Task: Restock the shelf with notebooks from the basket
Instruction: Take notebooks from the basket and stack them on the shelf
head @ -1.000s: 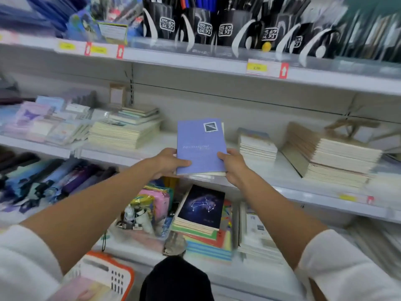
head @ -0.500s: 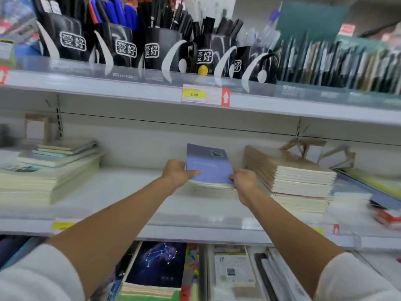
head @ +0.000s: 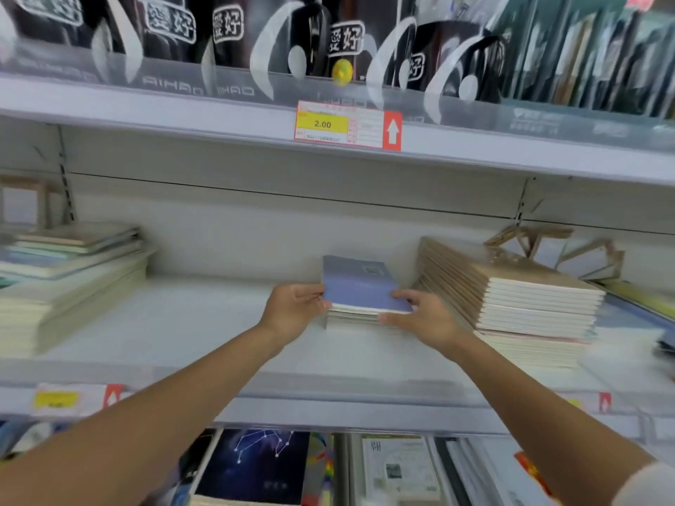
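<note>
A blue notebook (head: 359, 284) lies flat on top of a short pile of notebooks (head: 359, 319) on the white middle shelf (head: 204, 323). My left hand (head: 292, 310) grips the blue notebook's left edge, thumb on its cover. My right hand (head: 420, 315) holds its right front corner, thumb under the stack's edge and fingers on top. The basket is out of view.
A tall stack of tan notebooks (head: 518, 297) stands just right of my right hand. Pale notebook piles (head: 69, 279) fill the shelf's left end. Black pen holders (head: 226, 34) line the upper shelf above a 2.00 price tag (head: 347, 126). A dark constellation notebook (head: 255, 465) lies on the lower shelf.
Both hands carried the blue notebook up from in front of the shelf edge, pushed it deeper in, and lowered it flat onto the short pile. The view moved closer.
</note>
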Demonstrator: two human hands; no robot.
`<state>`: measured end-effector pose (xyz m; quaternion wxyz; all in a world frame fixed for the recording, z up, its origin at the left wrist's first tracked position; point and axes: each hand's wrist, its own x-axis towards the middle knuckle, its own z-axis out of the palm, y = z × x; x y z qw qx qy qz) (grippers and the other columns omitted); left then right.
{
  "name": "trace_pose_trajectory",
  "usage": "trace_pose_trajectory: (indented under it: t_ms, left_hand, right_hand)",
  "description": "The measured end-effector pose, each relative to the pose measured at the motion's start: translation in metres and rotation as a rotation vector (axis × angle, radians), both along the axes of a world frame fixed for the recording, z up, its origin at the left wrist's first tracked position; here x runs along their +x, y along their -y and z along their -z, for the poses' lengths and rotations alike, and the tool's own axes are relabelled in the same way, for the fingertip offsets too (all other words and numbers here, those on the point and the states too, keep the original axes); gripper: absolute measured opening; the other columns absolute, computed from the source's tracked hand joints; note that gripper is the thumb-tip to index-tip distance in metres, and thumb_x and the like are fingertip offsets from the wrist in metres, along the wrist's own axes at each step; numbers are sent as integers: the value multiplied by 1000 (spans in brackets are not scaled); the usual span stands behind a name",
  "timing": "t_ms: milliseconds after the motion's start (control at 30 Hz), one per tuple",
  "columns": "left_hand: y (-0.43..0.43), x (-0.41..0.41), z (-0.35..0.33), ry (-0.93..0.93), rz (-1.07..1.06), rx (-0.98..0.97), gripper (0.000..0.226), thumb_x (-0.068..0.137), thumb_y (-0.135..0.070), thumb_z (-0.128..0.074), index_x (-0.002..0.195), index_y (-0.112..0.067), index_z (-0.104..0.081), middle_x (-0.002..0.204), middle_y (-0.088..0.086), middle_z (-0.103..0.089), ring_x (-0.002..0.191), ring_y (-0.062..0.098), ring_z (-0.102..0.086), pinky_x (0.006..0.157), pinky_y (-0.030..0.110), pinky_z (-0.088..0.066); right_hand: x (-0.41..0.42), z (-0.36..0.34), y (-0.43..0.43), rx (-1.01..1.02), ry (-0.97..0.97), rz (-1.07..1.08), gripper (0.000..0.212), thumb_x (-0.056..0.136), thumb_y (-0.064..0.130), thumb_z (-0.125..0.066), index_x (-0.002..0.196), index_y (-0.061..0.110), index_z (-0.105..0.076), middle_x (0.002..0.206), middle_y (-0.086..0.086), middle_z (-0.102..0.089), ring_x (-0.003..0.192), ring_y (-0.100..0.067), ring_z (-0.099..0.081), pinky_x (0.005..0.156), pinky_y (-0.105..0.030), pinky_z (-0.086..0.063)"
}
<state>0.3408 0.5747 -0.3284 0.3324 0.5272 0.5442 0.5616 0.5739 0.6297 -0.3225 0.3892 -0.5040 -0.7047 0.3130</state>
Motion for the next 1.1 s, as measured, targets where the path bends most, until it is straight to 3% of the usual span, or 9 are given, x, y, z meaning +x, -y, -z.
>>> trace_pose_trajectory:
  t_ms: [67,300,433,567,700,767,867,967,1100]
  left_hand:
    - [-6,1,-2,2,-12,5,38,81,-5,-74,118,-3,-65,115,7,-66,102,14,-63,89,19,-44]
    - [-31,3,4,-102,-23,34,42,84,-16,-73,124,-10,-63,115,-1,-63,109,14,-60,94,20,-41]
    - [-41,0,5,-162,3,15,39,93,-8,-58,132,-5,-56,131,3,-58,124,16,-53,106,25,-38]
    - [-44,3,3,-206,47,-27,41,98,-8,-49,139,-9,-49,140,2,-52,131,16,-48,111,27,-34]
    - [-29,3,-4,-133,77,-55,36,98,-5,-41,126,-14,-61,120,-1,-63,103,14,-57,75,19,-42]
    - [-17,-2,-6,-99,11,-47,23,97,-7,-45,108,-13,-64,107,5,-65,83,15,-57,63,17,-43]
    - [10,-14,-8,-16,-109,-30,12,94,-12,-54,83,-13,-57,82,5,-64,64,14,-54,53,16,-42]
    - [48,-39,-6,-94,-305,-25,34,88,-19,-61,60,-17,-42,60,-1,-46,60,17,-43,63,27,-38]
    - [125,-87,-1,-210,-427,-139,41,84,-13,-58,50,-15,-36,52,1,-37,53,18,-38,55,28,-33]
  right_hand:
    - [-2,-1,-3,-4,-45,24,56,75,17,-82,125,8,-60,132,-4,-54,111,-12,-51,69,-9,-44]
    - [-11,11,-24,-6,-187,98,56,78,9,-78,129,5,-57,129,-12,-58,108,-18,-55,84,-19,-45]
    - [-18,21,-33,7,-194,126,55,82,12,-75,133,6,-55,120,-7,-60,101,-17,-53,61,-6,-42]
    - [-18,19,-39,-20,-81,101,58,88,15,-68,141,7,-46,134,-5,-54,118,-18,-52,94,-26,-46]
    - [-25,2,-27,42,467,198,72,88,37,-65,150,25,-30,161,-7,-13,147,-28,-16,120,-43,-15]
    - [-43,-5,-5,189,495,237,71,88,33,-63,150,25,-28,161,-6,-11,148,-26,-10,118,-43,-12]
    - [-80,-4,29,412,336,177,56,84,20,-65,138,16,-48,147,-8,-41,138,-28,-32,113,-37,-23]
    - [-118,1,70,469,236,36,36,82,12,-65,117,16,-63,119,-4,-61,112,-22,-52,96,-32,-37]
    - [-171,13,133,376,82,-127,15,77,8,-64,81,20,-57,71,6,-54,64,-8,-49,62,-23,-38]
